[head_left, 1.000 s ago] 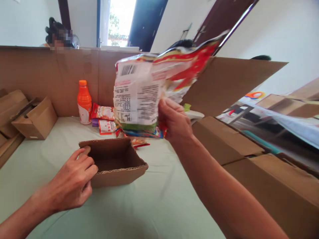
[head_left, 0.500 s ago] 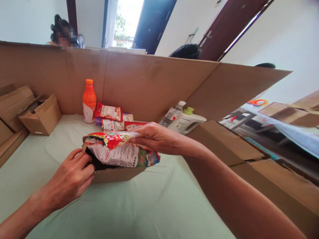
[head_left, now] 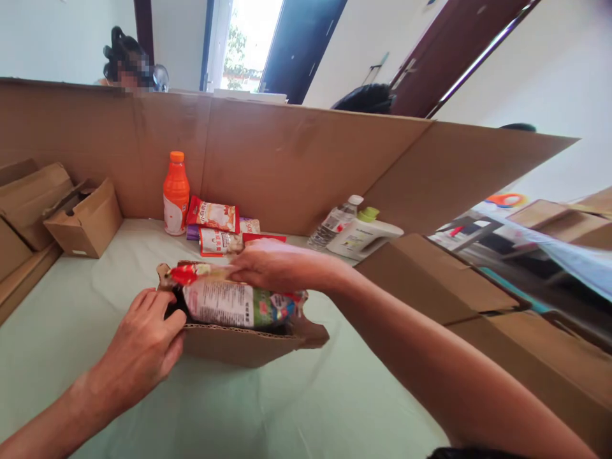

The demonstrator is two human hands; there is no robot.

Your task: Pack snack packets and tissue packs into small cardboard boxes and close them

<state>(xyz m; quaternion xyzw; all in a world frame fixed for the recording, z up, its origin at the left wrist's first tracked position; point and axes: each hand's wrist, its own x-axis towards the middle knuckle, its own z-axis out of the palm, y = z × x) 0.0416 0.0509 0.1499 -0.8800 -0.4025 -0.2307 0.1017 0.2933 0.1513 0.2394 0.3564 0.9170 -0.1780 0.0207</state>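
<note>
A small open cardboard box (head_left: 248, 347) stands tilted on the light green sheet in front of me. The fingers of my left hand (head_left: 150, 328) are closed over its left edge. Inside the box lies a snack bag (head_left: 220, 305), printed white, green and blue, with a shiny red and yellow part on top. My right hand (head_left: 268, 261) reaches over from the right and pinches the bag's clear upper edge; the fingertips are partly hidden. Behind that hand lie several packets, among them a red and white packet (head_left: 215, 215) and a white one with red edges (head_left: 217, 242).
An orange bottle (head_left: 176, 194) stands at the back left, near a small cardboard box (head_left: 86, 220). At the back right lean a clear bottle (head_left: 337, 222) and a white jug (head_left: 366, 237). A cardboard wall (head_left: 268, 159) closes off the back; larger cartons (head_left: 440, 274) stand right. A person (head_left: 127, 60) is beyond it.
The snack bag has gone lower into the box with my right hand, and the box's right end flap now shows. My left hand stays on the left edge.
</note>
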